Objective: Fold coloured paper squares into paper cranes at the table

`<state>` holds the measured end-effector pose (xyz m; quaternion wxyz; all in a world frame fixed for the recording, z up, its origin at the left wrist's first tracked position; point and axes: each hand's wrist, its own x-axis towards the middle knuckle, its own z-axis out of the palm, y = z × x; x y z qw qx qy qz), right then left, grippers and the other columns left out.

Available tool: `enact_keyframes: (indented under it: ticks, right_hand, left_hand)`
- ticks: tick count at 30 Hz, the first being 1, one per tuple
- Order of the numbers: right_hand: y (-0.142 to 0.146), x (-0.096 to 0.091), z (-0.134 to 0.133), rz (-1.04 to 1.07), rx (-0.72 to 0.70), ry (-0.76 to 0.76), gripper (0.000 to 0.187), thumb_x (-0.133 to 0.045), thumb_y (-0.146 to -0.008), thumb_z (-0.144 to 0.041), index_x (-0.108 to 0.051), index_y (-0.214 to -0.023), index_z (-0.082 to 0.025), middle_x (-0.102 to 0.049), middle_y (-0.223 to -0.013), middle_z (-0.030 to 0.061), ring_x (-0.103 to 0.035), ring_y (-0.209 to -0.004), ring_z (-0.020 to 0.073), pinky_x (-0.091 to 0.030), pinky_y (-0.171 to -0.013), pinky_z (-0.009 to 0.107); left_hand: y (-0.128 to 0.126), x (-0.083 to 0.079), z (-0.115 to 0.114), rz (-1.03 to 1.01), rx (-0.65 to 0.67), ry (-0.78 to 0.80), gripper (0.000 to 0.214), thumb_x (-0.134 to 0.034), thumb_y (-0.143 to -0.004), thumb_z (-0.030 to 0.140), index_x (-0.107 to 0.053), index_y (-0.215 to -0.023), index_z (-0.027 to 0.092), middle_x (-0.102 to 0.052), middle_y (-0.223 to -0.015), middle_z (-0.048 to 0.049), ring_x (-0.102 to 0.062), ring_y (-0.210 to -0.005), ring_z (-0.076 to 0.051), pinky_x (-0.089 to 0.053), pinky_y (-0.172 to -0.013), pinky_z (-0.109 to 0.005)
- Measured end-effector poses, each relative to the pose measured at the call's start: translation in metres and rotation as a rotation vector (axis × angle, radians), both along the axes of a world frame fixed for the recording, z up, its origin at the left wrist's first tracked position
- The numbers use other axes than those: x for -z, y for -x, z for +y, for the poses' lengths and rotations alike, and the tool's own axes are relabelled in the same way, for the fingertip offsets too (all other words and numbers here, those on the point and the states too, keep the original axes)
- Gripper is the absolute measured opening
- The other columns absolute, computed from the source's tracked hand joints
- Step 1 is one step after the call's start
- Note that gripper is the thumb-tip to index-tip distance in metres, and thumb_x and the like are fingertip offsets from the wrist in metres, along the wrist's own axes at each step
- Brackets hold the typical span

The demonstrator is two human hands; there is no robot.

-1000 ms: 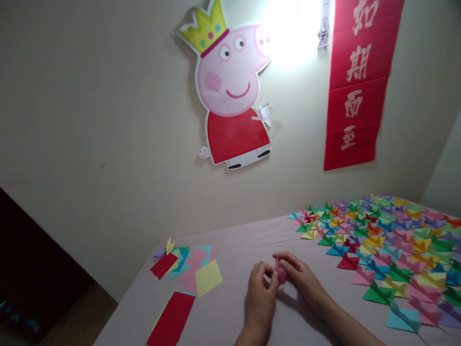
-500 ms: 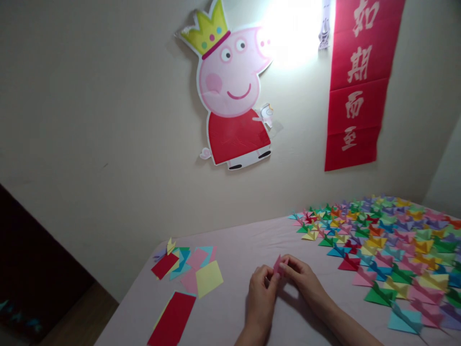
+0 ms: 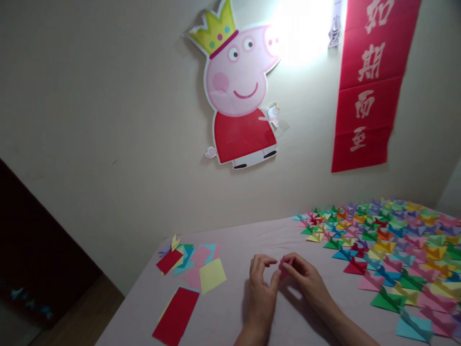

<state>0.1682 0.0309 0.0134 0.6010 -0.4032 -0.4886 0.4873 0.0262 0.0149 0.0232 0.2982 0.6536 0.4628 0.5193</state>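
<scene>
A small folded piece of pink paper is pinched between the thumb and fingers of my right hand, above the cloth-covered surface. My left hand is beside it on the left, its fingers curved and parted from the thumb. The left thumb tip is at the paper's edge; whether it touches cannot be told. Part of the paper is hidden behind the right fingers.
Rows of colourful folded paper cranes cover the right side of the pale pink sheet. At left are loose square papers, a red paper stack and a yellow folded piece. A wall rises behind.
My left fingers have come off the pink paper and spread away from the thumb. The right hand keeps its pinch on it. The view has shifted slightly left.
</scene>
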Motion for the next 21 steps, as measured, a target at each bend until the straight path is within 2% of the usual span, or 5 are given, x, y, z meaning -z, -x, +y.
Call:
enact_keyframes:
  ticks: [8,17,21]
  right_hand:
    - [0.001,0.008,0.0,-0.053,-0.021,-0.02,0.039,-0.074,-0.071,-0.06,-0.065,-0.069,-0.022,-0.059,-0.067,0.0001,-0.054,-0.065,0.0178,-0.045,-0.06,0.031]
    - [-0.001,0.005,0.0,-0.119,-0.012,-0.045,0.038,-0.073,-0.072,-0.06,-0.067,-0.068,-0.022,-0.06,-0.067,0.001,-0.056,-0.067,0.0196,-0.045,-0.061,0.032]
    - [-0.001,0.003,-0.002,-0.233,0.019,-0.098,0.037,-0.07,-0.075,-0.057,-0.068,-0.067,-0.021,-0.061,-0.067,0.0012,-0.055,-0.065,0.0191,-0.044,-0.061,0.031]
  left_hand:
    - [-0.002,0.0,-0.001,-0.011,0.009,-0.005,0.01,-0.059,-0.084,0.015,-0.062,-0.088,0.023,-0.06,-0.097,-0.0024,-0.055,-0.101,-0.022,-0.043,-0.092,-0.034]
    - [-0.002,0.006,0.001,-0.023,0.01,-0.001,0.009,-0.059,-0.083,0.014,-0.061,-0.085,0.023,-0.06,-0.096,-0.0013,-0.056,-0.098,-0.02,-0.043,-0.089,-0.032]
    - [-0.002,0.009,0.004,-0.071,0.01,-0.017,0.006,-0.059,-0.083,0.017,-0.059,-0.083,0.022,-0.06,-0.091,-0.0011,-0.056,-0.092,-0.019,-0.043,-0.086,-0.031]
